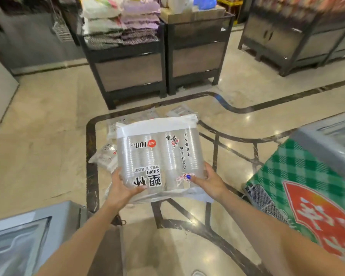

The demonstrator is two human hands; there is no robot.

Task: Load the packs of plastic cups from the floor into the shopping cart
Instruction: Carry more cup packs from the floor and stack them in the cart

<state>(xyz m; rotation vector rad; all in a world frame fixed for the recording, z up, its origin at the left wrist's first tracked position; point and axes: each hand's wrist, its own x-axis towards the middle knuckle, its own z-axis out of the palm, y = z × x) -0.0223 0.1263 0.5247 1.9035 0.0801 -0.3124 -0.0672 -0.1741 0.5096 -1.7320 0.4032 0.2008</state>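
Both hands are on 1 pack of cups (159,156), held up off the floor (48,136) in front of the body. The left hand (122,186) grips the near left corner, thumb curled over the top, and the right hand (209,181) grips the near right corner, thumb pressed flat on the wrapper. So the fingers of both hands are closed around the pack, holding it level with its printed face up.

Down on the floor beyond it, more packs (108,154) lie scattered, partly hidden behind the lifted one; how many, I cannot tell. At the right edge sits something with mesh sides (265,198) under a green checked bag (299,176), possibly the cart, though that is unclear. My read: this pack is mid-carry, not yet loaded, and several are left to fetch.
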